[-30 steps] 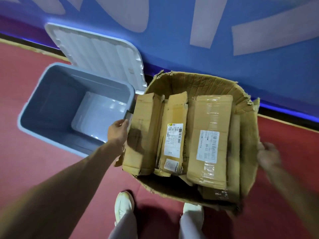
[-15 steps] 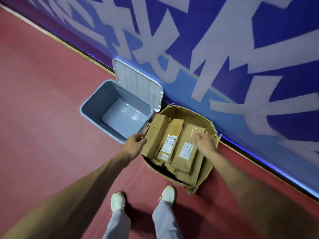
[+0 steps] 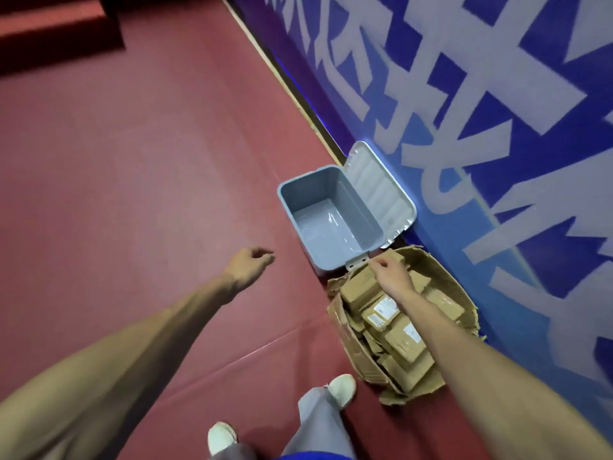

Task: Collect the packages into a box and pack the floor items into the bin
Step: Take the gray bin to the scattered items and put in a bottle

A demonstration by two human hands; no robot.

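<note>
A torn cardboard box point(image 3: 351, 356) sits on the red floor against the blue wall, filled with several brown taped packages point(image 3: 381, 313), some with white labels. Just beyond it stands a grey plastic bin point(image 3: 331, 214) with nothing inside, its white lid point(image 3: 378, 190) leaning open against the wall. My right hand point(image 3: 393, 275) hovers over the far end of the box with fingers loosely curled, holding nothing. My left hand point(image 3: 247, 265) hangs in the air left of the bin, fingers relaxed and empty.
Red carpet point(image 3: 132, 161) stretches wide to the left. A blue wall point(image 3: 497, 127) with large white lettering runs along the right. My white shoes point(image 3: 341, 390) stand beside the box's near corner. A dark step edge point(image 3: 59, 38) shows at top left.
The view has pulled up and swung left. My left hand let go of the box edge and moved away to the left. My right hand shifted to the box's far end.
</note>
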